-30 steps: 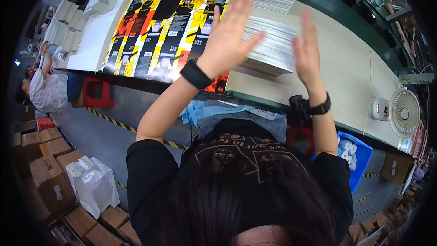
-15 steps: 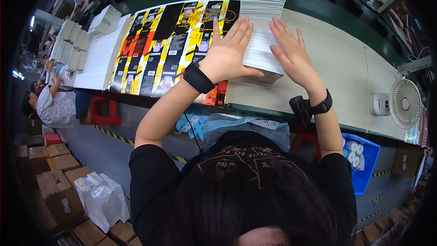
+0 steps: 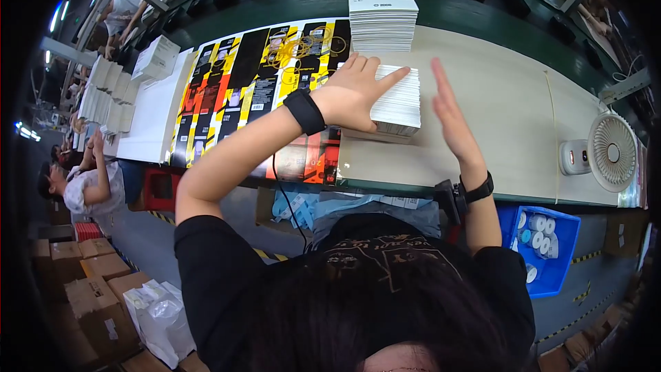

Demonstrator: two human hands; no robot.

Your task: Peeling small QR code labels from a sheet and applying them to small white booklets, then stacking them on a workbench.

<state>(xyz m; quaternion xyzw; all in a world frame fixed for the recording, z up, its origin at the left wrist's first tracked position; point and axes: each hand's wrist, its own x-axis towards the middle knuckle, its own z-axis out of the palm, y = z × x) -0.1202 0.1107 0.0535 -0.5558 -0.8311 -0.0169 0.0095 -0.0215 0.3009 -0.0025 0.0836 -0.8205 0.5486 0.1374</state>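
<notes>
A stack of white leaflets (image 3: 399,100) lies on the pale table board in front of me, its many thin edges showing. Around its left end my left hand (image 3: 348,96) is braced, thumb at the near corner and index finger reaching along the far edge. My right hand (image 3: 452,120) is held up just right of the stack, fingers straight and open, with a gap between palm and paper. Directly behind, a taller stack of printed white leaflets (image 3: 383,17) stands apart from my hands.
Left of the stacks lie printed black, yellow and red sheets (image 3: 265,89) with rubber bands (image 3: 292,48) on them. A white fan (image 3: 611,151) stands at the right. Below the table edge is a blue crate (image 3: 551,255) with white rolls. A co-worker (image 3: 89,182) sits far left.
My right hand has come away from the stack to the right. My left hand has shifted slightly, its index finger now stretched across the stack's far edge.
</notes>
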